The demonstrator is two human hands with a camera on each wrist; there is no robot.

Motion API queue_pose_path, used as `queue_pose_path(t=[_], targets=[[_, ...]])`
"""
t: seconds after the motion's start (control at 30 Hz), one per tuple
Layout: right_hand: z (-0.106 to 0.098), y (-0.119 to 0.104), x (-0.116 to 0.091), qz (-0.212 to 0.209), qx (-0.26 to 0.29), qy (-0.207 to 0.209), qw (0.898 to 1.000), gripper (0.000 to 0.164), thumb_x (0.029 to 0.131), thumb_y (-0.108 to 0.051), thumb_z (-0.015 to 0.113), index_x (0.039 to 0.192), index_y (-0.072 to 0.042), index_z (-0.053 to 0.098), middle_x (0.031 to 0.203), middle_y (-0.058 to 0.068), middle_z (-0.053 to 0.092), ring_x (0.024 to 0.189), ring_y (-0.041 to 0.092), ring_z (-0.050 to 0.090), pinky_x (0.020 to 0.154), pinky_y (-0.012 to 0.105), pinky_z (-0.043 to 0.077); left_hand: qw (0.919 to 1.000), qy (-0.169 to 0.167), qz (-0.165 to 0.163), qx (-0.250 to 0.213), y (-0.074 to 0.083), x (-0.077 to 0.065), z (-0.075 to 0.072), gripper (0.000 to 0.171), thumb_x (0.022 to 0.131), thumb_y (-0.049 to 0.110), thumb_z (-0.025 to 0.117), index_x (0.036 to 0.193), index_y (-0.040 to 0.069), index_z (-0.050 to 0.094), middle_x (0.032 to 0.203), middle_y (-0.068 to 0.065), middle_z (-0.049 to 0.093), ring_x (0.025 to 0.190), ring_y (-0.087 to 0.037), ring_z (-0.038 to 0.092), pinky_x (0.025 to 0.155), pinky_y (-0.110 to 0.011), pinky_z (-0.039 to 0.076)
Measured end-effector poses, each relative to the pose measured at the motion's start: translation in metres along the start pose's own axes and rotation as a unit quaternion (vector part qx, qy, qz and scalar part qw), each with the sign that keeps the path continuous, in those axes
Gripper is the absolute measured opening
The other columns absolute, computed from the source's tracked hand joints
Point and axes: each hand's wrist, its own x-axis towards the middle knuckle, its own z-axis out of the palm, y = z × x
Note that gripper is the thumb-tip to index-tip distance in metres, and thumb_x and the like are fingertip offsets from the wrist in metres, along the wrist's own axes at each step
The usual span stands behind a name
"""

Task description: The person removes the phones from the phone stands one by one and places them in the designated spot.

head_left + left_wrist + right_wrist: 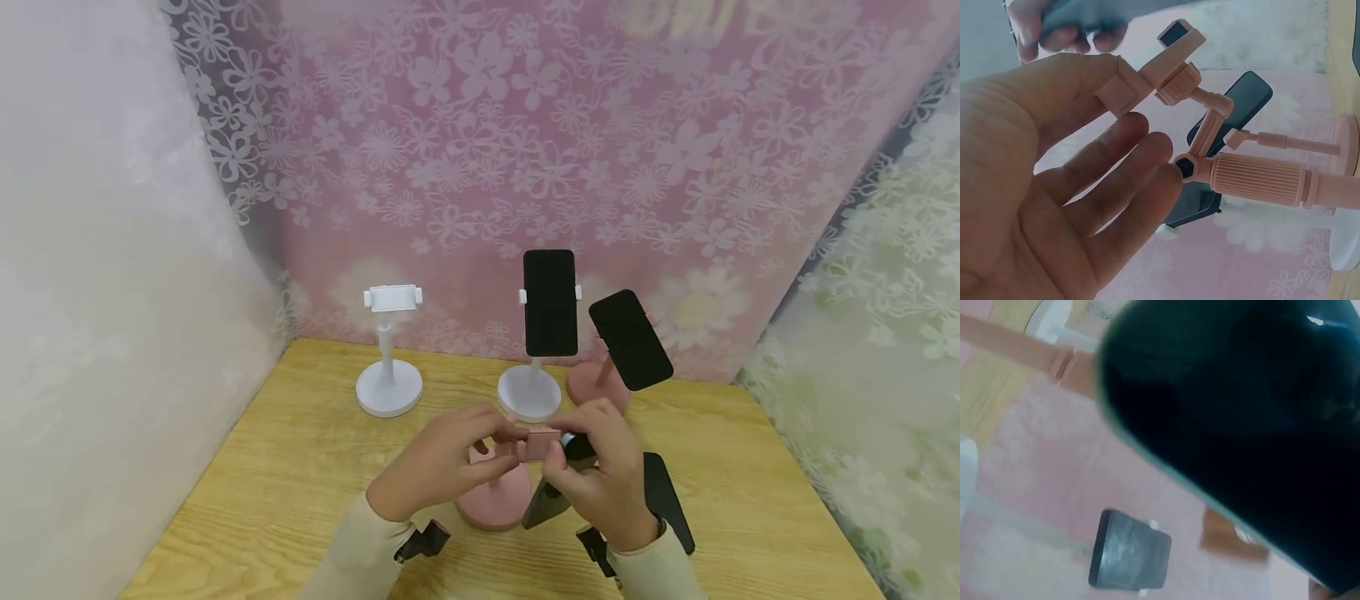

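Note:
A pink phone stand stands in front of me, with its round base [491, 504] on the table. My left hand [442, 457] pinches one end of the stand's pink clamp [540, 446] between thumb and index finger. In the left wrist view the other fingers of that hand [1091, 169] are loosely spread below the clamp, beside the ribbed pole [1259, 178]. My right hand [607, 475] grips a dark phone [546, 505], tilted beside the clamp. Much of the right wrist view is filled by that phone's glossy dark face [1229, 425], with only a fingertip at its lower edge.
A white stand [389, 390] with a bare clamp is at the back left. Behind my hands, another white stand [529, 393] holds an upright phone [551, 304]. Beside it a pink stand carries a tilted phone [632, 340]. Another dark phone [667, 500] lies right of my right hand.

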Motion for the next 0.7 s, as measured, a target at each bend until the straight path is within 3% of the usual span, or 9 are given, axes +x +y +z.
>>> queue_pose_path(t=[0.1,0.23,0.37,0.53,0.7], targets=[[-0.014,-0.004,-0.007,-0.011,-0.026,0.017,0.999,0.016,0.079,-0.011,0.06,0.083,0.002,0.066,0.072,0.007,0.057,0.065,0.013,0.047,0.053,0.023,0.038,0.9999,-0.001,-0.003,0.012,0.0,0.001,0.002,0.03,0.09,0.045,0.061,0.118,0.034,0.057,0.105,0.02,0.056,0.092,-0.006,0.058,0.08,-0.024,0.05],[-0.036,0.002,-0.031,-0.018,-0.081,0.003,0.997,0.022,0.085,-0.019,0.056,0.078,-0.002,0.068,0.068,0.003,0.059,0.06,0.015,0.048,0.051,0.023,0.038,0.9998,0.004,-0.007,0.016,0.0,0.002,0.004,0.033,0.089,0.046,0.062,0.118,0.034,0.056,0.104,0.021,0.054,0.091,-0.007,0.057,0.081,-0.024,0.048],[-0.073,0.023,-0.069,0.022,-0.156,-0.03,0.987,0.022,0.086,-0.024,0.055,0.073,-0.01,0.067,0.066,-0.003,0.059,0.061,0.015,0.049,0.051,0.023,0.04,0.9999,0.008,-0.005,0.009,0.001,0.004,0.008,0.029,0.09,0.043,0.062,0.116,0.032,0.056,0.099,0.019,0.053,0.089,-0.008,0.057,0.079,-0.021,0.048],[-0.126,0.056,-0.112,0.083,-0.245,-0.086,0.962,0.015,0.081,-0.026,0.054,0.074,-0.017,0.064,0.068,-0.006,0.057,0.064,0.014,0.048,0.046,0.022,0.04,0.9995,-0.001,-0.027,-0.016,0.003,0.005,0.01,0.031,0.091,0.044,0.06,0.119,0.032,0.055,0.1,0.02,0.054,0.09,-0.007,0.058,0.078,-0.02,0.048],[-0.169,0.089,-0.139,0.157,-0.301,-0.17,0.925,0.004,0.075,-0.018,0.061,0.079,-0.018,0.062,0.072,-0.004,0.056,0.061,0.012,0.047,0.041,0.023,0.037,0.9985,-0.001,-0.048,-0.027,0.003,0.003,0.013,0.031,0.092,0.043,0.059,0.121,0.033,0.055,0.1,0.021,0.056,0.093,-0.004,0.057,0.078,-0.021,0.049]])
